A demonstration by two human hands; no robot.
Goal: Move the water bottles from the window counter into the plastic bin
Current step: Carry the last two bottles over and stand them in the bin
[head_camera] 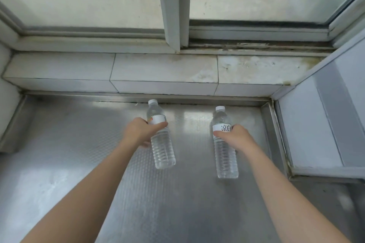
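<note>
Two clear water bottles with white caps and white labels are in view over the steel window counter. My left hand is closed around the label of the left bottle. My right hand grips the right bottle at its label, which carries black characters. Both bottles stand roughly upright, their bases at or just above the counter; I cannot tell whether they touch it. The plastic bin is not in view.
A white tiled sill runs behind the counter below a sliding window. A white panel bounds the counter on the right, and a raised steel edge bounds it on the left.
</note>
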